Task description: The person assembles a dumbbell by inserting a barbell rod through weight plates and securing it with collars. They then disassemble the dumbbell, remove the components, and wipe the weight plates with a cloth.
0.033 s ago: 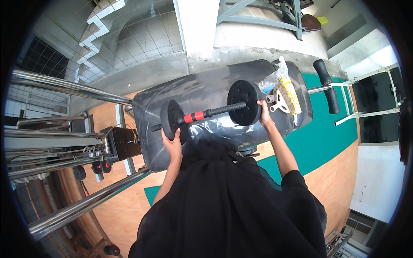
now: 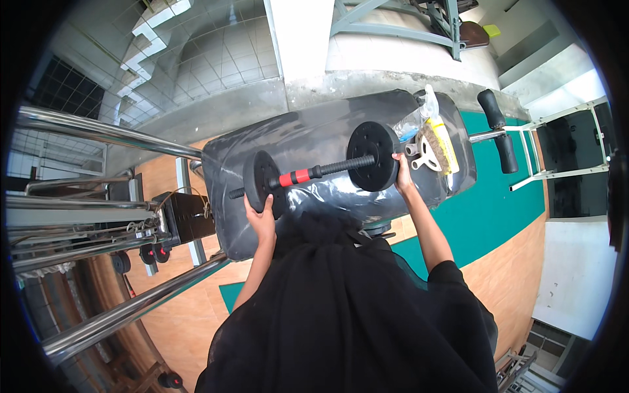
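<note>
A dumbbell [image 2: 332, 168] with a threaded black bar, a red-and-black middle sleeve and two round black plates lies across a plastic-covered black bench pad [image 2: 308, 128]. My left hand [image 2: 262, 219] grips the lower edge of the left plate [image 2: 259, 177], thumb on its inner side. At the other end, my right hand [image 2: 403, 173] holds the right plate [image 2: 370, 154] by its outer right edge. Just beyond that hand lie a white three-armed piece [image 2: 426, 156], a bristle brush [image 2: 438, 141], a yellow-and-white packet [image 2: 445, 147] and a clear spray bottle [image 2: 419, 118].
Chrome rails [image 2: 118, 134] of a gym machine stand at the left, beside a black weight stack [image 2: 187, 216]. Padded rollers [image 2: 498, 131] and a white metal frame [image 2: 557, 171] stand on the right. A green mat [image 2: 485, 223] covers part of the wooden floor [image 2: 504, 272].
The left plate and my left hand have shifted very slightly to the left. My right hand keeps its place.
</note>
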Available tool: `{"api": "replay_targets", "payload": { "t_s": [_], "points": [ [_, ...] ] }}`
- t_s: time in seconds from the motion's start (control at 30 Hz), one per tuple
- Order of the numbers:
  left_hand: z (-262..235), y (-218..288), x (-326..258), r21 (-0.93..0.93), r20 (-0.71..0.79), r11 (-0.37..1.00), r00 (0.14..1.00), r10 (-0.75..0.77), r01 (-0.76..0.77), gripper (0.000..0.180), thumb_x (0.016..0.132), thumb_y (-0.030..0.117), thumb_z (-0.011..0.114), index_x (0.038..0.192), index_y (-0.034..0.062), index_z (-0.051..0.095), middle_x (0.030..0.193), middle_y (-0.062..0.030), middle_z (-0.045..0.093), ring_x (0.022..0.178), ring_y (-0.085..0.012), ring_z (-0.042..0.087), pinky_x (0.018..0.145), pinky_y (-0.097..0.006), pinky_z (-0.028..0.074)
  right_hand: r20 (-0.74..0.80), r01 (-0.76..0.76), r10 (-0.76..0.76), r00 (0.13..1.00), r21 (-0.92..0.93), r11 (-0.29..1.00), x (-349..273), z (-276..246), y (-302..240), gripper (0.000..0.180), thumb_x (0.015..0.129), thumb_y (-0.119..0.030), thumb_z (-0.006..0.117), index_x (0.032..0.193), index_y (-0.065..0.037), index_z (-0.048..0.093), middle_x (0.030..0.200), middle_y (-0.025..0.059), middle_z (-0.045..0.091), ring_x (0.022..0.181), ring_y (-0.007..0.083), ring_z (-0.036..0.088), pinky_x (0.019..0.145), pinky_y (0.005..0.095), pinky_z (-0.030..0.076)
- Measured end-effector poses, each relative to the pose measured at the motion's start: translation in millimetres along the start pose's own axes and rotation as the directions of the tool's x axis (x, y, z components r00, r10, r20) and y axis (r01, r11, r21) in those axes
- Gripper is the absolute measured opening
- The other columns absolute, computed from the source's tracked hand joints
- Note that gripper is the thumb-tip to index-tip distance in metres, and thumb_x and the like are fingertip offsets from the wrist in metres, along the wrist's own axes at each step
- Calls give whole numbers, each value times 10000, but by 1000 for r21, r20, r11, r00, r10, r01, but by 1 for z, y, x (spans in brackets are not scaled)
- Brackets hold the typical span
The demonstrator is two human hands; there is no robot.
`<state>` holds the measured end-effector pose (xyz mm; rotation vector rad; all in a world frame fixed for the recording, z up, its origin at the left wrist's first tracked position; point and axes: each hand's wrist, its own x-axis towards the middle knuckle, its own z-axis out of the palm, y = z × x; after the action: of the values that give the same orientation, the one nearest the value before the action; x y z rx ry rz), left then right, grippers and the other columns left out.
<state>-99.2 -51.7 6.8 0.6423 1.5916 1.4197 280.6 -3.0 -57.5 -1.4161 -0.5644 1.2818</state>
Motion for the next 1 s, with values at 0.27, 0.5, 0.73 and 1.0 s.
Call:
{"api": "replay_targets", "payload": {
  "t_s": [0.27, 0.5, 0.73, 1.0],
  "points": [
    [1, -7, 8, 17, 6, 998, 998, 56, -56, 683, 778, 28, 688, 1347, -45, 317, 1226, -152, 504, 1039, -199, 539, 930, -290, 403, -140, 62, -68, 988, -46, 997, -36, 10, 5, 316, 789, -354, 561, 960, -91, 519, 955, 45, 520, 939, 150, 498, 876, 308, 391],
    [7, 7, 0, 238, 66, 959, 987, 144, -156, 665, 771, 65, 705, 1325, -50, 355, 1176, -177, 541, 1055, -201, 532, 931, -286, 390, -120, 72, -81, 989, -83, 994, -79, 22, -22, 304, 771, -282, 589, 959, -45, 564, 903, 52, 574, 843, 134, 533, 793, 278, 425],
    [3, 6, -4, 290, 108, 943, 984, 139, -165, 661, 770, 65, 696, 1324, -46, 352, 1188, -181, 531, 1080, -218, 519, 945, -299, 379, -11, 217, -359, 933, -778, 590, -106, 70, -58, 438, 717, -282, 664, 987, 57, 604, 830, 207, 646, 730, 322, 629, 704, 380, 482],
    [-17, 5, 13, 221, 395, 970, 919, 7, -103, 855, 712, -91, 583, 1427, 33, 130, 1329, -154, 384, 1149, -202, 447, 958, -281, 370, 118, 331, -470, 875, -854, 401, -113, 137, -54, 487, 731, -298, 647, 1032, 78, 582, 918, 258, 620, 837, 376, 614, 759, 424, 482]
  ]
}}
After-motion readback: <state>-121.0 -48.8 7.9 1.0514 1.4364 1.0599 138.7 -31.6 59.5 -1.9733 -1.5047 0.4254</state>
